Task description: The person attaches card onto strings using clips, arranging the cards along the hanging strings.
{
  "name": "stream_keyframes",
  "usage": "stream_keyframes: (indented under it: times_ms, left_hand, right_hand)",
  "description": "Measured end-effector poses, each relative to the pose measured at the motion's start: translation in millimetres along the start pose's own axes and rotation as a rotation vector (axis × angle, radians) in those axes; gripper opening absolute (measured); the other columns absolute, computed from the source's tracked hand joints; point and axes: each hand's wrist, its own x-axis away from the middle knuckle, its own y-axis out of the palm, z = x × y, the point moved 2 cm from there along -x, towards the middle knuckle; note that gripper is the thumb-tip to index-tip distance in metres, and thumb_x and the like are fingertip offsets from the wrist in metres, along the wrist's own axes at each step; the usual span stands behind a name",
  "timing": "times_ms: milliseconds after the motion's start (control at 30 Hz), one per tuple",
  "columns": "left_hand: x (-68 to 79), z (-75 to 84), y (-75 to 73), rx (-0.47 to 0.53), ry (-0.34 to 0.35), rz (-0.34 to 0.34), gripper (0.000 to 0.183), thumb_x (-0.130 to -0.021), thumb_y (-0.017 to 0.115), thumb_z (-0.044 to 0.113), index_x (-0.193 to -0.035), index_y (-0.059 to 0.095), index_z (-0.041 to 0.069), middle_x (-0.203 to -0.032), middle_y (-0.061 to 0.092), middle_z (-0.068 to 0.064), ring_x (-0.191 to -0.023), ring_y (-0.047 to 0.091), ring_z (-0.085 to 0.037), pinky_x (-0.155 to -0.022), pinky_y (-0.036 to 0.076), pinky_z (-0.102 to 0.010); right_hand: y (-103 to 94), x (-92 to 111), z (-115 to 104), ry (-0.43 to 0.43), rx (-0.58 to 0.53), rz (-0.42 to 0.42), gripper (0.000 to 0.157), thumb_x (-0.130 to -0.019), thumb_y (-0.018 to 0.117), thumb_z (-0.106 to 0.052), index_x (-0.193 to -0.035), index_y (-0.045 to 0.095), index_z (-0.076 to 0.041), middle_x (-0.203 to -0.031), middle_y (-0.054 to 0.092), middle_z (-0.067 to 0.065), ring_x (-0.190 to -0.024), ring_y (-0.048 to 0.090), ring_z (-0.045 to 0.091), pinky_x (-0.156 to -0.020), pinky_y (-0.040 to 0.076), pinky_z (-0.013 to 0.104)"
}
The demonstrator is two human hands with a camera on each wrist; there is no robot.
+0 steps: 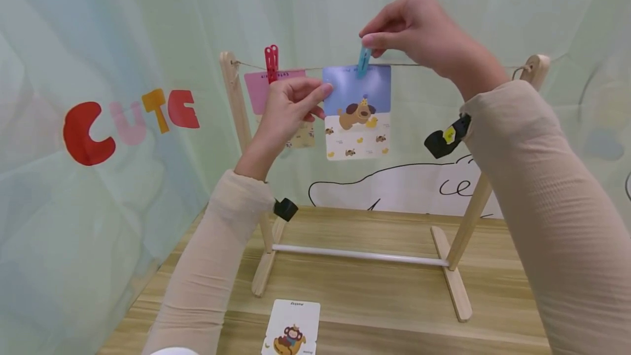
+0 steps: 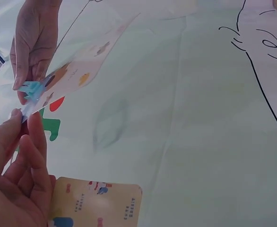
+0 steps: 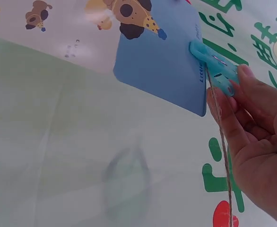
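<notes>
A blue and white card [image 1: 356, 138] with a cartoon dog hangs at the string [image 1: 414, 64]. My left hand [image 1: 291, 106] pinches its left edge between thumb and fingers, as the left wrist view also shows. At the card's top edge, my right hand [image 1: 419, 32] pinches a light blue clothespin [image 1: 363, 62]. In the right wrist view the clothespin [image 3: 214, 61] sits over the card's edge beside the string. A pink and yellow card [image 1: 256, 92] hangs to the left under a red clothespin [image 1: 271, 62], partly hidden behind my left hand.
The string runs between two wooden posts [image 1: 470, 223] joined low down by a white rod [image 1: 360, 255]. A monkey card [image 1: 296, 316] lies on the wood-grain table [image 1: 384, 300] in front. Pale curtain-like sheets with coloured letters [image 1: 89, 134] stand behind and at the left.
</notes>
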Motion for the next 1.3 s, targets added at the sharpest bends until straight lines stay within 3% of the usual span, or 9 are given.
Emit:
stream_keyframes:
  times_ms: [133, 600, 933, 1100, 1300]
  left_hand:
    - [0.6, -1.0, 0.4, 0.003, -0.002, 0.003, 0.023, -0.093, 0.073, 0.019, -0.108, 0.075, 0.001, -0.089, 0.073, -0.008, -0.064, 0.067, -0.019, -0.060, 0.054, -0.023]
    - [1.6, -5.9, 4.9, -0.034, 0.034, 0.010, 0.023, -0.093, 0.072, 0.019, -0.107, 0.074, 0.000, -0.088, 0.073, -0.006, -0.064, 0.066, -0.018, -0.061, 0.055, -0.023]
    - [3.0, -6.8, 4.9, -0.132, 0.063, 0.020, 0.028, -0.092, 0.074, 0.025, -0.108, 0.075, 0.002, -0.090, 0.075, -0.009, -0.067, 0.069, -0.022, -0.064, 0.055, -0.030]
    - [3.2, -9.0, 6.0, -0.183, 0.046, 0.034, 0.030, -0.092, 0.074, 0.029, -0.109, 0.075, 0.004, -0.089, 0.075, -0.008, -0.069, 0.071, -0.024, -0.068, 0.055, -0.035]
    - [3.1, -12.6, 6.6, -0.236, 0.036, 0.052, 0.031, -0.092, 0.074, 0.030, -0.111, 0.075, 0.005, -0.091, 0.075, -0.008, -0.070, 0.072, -0.023, -0.071, 0.057, -0.030]
  right_hand:
    - [2.3, 1, 2, 0.011, 0.002, -0.015, 0.033, -0.093, 0.071, -0.024, -0.113, 0.071, 0.002, -0.090, 0.073, 0.004, -0.088, 0.065, 0.020, -0.087, 0.047, 0.028]
    - [6.8, 5, 4, 0.023, 0.164, -0.079, 0.041, -0.099, 0.063, -0.032, -0.128, 0.067, -0.004, -0.112, 0.069, 0.013, -0.097, 0.060, 0.019, -0.092, 0.046, 0.033]
    - [11.6, 7, -3, 0.012, 0.340, -0.079, 0.044, -0.098, 0.064, -0.032, -0.131, 0.064, -0.002, -0.115, 0.068, 0.014, -0.096, 0.060, 0.018, -0.081, 0.049, 0.027]
    - [14.8, 10, -4, -0.035, 0.425, -0.078, 0.042, -0.099, 0.064, -0.028, -0.129, 0.064, 0.001, -0.114, 0.068, 0.014, -0.097, 0.061, 0.021, -0.082, 0.051, 0.030]
    - [17.7, 13, 0, -0.085, 0.483, -0.069, 0.042, -0.098, 0.066, -0.025, -0.128, 0.063, 0.004, -0.109, 0.067, 0.016, -0.096, 0.060, 0.024, -0.083, 0.051, 0.035]
